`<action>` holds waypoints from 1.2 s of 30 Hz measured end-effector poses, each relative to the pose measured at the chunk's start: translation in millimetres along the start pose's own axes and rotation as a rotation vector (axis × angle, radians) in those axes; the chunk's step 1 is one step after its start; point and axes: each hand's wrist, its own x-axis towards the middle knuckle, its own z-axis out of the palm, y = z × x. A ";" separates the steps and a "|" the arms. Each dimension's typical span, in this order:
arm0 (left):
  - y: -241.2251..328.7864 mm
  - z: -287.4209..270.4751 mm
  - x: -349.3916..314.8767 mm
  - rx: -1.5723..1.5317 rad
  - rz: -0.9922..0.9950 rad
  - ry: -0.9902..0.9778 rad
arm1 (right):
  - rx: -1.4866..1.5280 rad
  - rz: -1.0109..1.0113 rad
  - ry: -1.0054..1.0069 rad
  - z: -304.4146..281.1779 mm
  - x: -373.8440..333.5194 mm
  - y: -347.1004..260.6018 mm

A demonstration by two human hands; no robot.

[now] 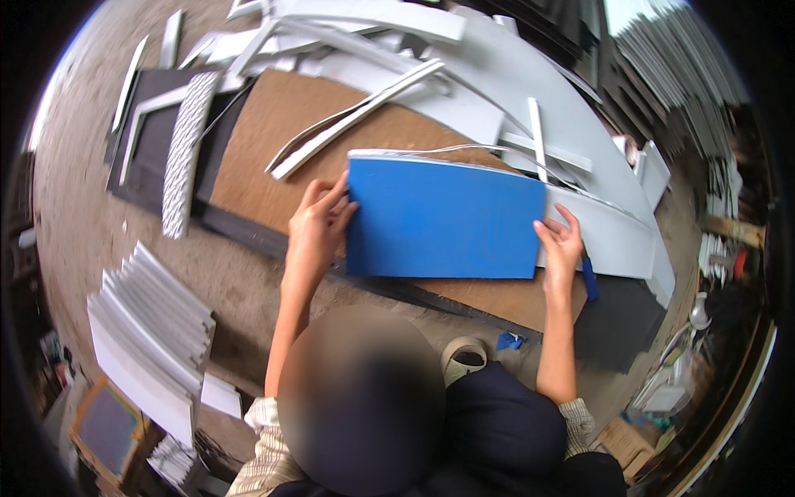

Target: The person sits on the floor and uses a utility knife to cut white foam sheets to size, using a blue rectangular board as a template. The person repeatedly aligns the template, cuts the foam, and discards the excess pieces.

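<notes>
A rectangular blue panel (443, 219) is held between my two hands, above the brown board. Its far edge shows a white rim. My left hand (321, 217) grips the panel's left edge, thumb and fingers closed round it. At the opposite edge, my right hand (561, 244) has its fingertips on the panel near the lower right corner. Beside my right wrist is a slim blue thing (590, 279), possibly a tool handle; whether the hand touches it is unclear. A thin white strip (464, 148) curves behind the panel's far edge.
Under the panel lies a brown board (265, 153) on black sheets (617, 327). White offcuts (360, 120) and a large white sheet (530, 74) cover the far side. A stack of white panels (149, 331) stands left. My shoe (464, 362) and a blue scrap (511, 340) are near the board's edge.
</notes>
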 end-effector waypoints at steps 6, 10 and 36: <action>4.8 5.1 0.7 0.115 -0.060 -0.050 | -0.082 -0.111 0.038 2.4 -0.8 4.2; 1.1 7.9 0.8 0.093 -0.008 -0.047 | -0.019 -0.087 0.008 -2.1 4.5 12.9; 123.4 187.1 42.4 0.405 0.600 0.069 | -0.187 -0.193 -0.095 1.0 6.6 3.2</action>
